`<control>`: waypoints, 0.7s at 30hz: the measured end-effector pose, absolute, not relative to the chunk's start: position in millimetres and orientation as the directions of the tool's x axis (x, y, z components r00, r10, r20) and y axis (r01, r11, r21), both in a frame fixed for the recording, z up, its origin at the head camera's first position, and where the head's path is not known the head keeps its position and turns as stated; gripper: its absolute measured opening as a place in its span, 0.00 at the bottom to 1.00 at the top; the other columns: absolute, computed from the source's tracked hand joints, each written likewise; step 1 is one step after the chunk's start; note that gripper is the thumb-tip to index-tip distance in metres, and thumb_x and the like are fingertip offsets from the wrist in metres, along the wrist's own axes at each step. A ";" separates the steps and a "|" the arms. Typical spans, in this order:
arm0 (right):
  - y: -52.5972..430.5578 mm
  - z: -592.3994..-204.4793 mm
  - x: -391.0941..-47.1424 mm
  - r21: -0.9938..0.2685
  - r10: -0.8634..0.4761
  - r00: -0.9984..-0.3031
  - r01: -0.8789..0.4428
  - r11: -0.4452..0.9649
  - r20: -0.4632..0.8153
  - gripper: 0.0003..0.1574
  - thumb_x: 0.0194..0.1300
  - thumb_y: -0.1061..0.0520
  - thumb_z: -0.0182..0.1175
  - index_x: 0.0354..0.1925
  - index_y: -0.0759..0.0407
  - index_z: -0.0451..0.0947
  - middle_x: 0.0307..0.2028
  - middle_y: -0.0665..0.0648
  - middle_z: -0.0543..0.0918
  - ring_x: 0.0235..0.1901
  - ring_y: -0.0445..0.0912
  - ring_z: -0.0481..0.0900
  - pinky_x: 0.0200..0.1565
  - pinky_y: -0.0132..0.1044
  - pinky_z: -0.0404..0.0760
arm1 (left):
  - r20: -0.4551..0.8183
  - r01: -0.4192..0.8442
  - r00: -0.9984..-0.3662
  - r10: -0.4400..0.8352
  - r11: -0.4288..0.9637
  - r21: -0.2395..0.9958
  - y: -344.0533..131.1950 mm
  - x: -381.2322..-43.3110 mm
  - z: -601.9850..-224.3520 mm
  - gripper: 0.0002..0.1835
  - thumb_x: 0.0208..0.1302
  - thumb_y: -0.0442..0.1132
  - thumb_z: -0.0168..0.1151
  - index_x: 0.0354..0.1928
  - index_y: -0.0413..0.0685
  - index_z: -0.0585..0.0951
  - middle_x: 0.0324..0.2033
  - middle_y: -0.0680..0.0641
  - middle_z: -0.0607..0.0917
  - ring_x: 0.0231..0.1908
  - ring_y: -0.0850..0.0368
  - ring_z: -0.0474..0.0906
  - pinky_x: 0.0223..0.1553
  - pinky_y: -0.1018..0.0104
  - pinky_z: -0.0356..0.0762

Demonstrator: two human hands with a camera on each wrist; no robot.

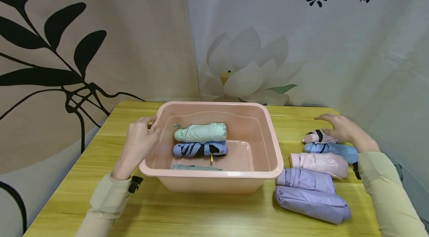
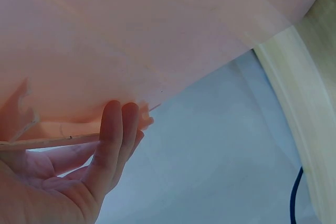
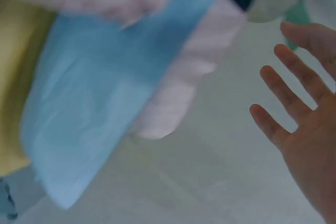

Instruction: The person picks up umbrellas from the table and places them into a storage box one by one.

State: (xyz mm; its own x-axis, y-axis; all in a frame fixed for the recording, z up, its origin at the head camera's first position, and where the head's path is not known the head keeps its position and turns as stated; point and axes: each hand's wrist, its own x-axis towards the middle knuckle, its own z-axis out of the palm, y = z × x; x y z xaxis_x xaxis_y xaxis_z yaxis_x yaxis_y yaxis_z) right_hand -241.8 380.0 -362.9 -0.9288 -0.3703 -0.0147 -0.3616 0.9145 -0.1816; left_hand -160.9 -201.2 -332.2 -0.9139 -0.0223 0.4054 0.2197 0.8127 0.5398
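My left hand [image 1: 142,142] grips the left rim of a pink plastic basin [image 1: 214,184]; in the left wrist view, fingers [image 2: 111,129] reach beneath the rim. Inside the basin lie a mint folded umbrella [image 1: 201,132], a blue-and-black folded umbrella [image 1: 192,149] and a grey-green one [image 1: 194,167] partly hidden by the front rim. My right hand [image 1: 346,129], fingers spread and holding nothing, hovers over a pale pink folded umbrella [image 1: 315,137] with a black strap. Nearer me is a blue folded umbrella [image 3: 105,93].
Closer on the right lie a light pink folded umbrella [image 1: 318,164], a lilac one [image 1: 305,180] and a purple one [image 1: 311,204], in a row beside the basin. All rest on a wooden table [image 1: 201,214]. A printed curtain [image 1: 151,43] hangs behind it.
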 end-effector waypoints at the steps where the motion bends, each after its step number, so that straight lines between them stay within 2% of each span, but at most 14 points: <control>1: 382.4 -365.8 -241.9 -0.174 -0.362 -0.931 -0.350 0.920 -0.043 0.29 0.62 0.61 0.58 0.62 0.63 0.69 0.61 0.73 0.69 0.59 0.72 0.65 0.55 0.68 0.66 | 0.408 0.222 -0.913 -0.022 0.812 0.539 -201.3 -160.9 -332.4 0.21 0.58 0.30 0.54 0.52 0.23 0.76 0.47 0.25 0.80 0.35 0.39 0.82 0.24 0.64 0.76; 7: 392.6 -383.5 -243.9 -0.185 -0.370 -0.924 -0.349 0.919 -0.094 0.32 0.57 0.62 0.61 0.61 0.62 0.71 0.60 0.73 0.71 0.58 0.70 0.67 0.52 0.66 0.70 | 0.413 0.222 -0.911 -0.024 0.814 0.537 -201.4 -161.1 -332.9 0.21 0.58 0.30 0.54 0.52 0.23 0.76 0.46 0.25 0.80 0.36 0.38 0.82 0.25 0.61 0.78; 11: 395.6 -389.0 -245.6 -0.202 -0.385 -0.917 -0.360 0.911 -0.100 0.32 0.56 0.63 0.59 0.61 0.64 0.70 0.59 0.73 0.73 0.57 0.70 0.69 0.52 0.65 0.71 | 0.409 0.219 -0.912 -0.025 0.814 0.538 -201.3 -161.2 -332.7 0.21 0.58 0.30 0.54 0.52 0.23 0.76 0.46 0.25 0.80 0.36 0.38 0.82 0.26 0.60 0.79; 16: 399.5 -393.5 -248.8 -0.222 -0.396 -0.911 -0.366 0.904 -0.109 0.34 0.54 0.62 0.61 0.61 0.67 0.70 0.58 0.74 0.73 0.57 0.71 0.69 0.53 0.67 0.69 | 0.402 0.216 -0.915 -0.024 0.814 0.540 -201.1 -161.1 -332.3 0.21 0.58 0.30 0.54 0.52 0.23 0.76 0.46 0.25 0.80 0.35 0.39 0.82 0.24 0.63 0.77; 21: 403.5 -397.7 -252.6 -0.238 -0.397 -0.907 -0.359 0.903 -0.142 0.34 0.55 0.59 0.62 0.60 0.66 0.70 0.57 0.74 0.74 0.56 0.71 0.69 0.52 0.67 0.69 | 0.389 0.206 -0.921 -0.028 0.812 0.545 -200.6 -160.7 -331.7 0.21 0.59 0.31 0.54 0.53 0.23 0.76 0.47 0.25 0.80 0.33 0.40 0.82 0.23 0.66 0.75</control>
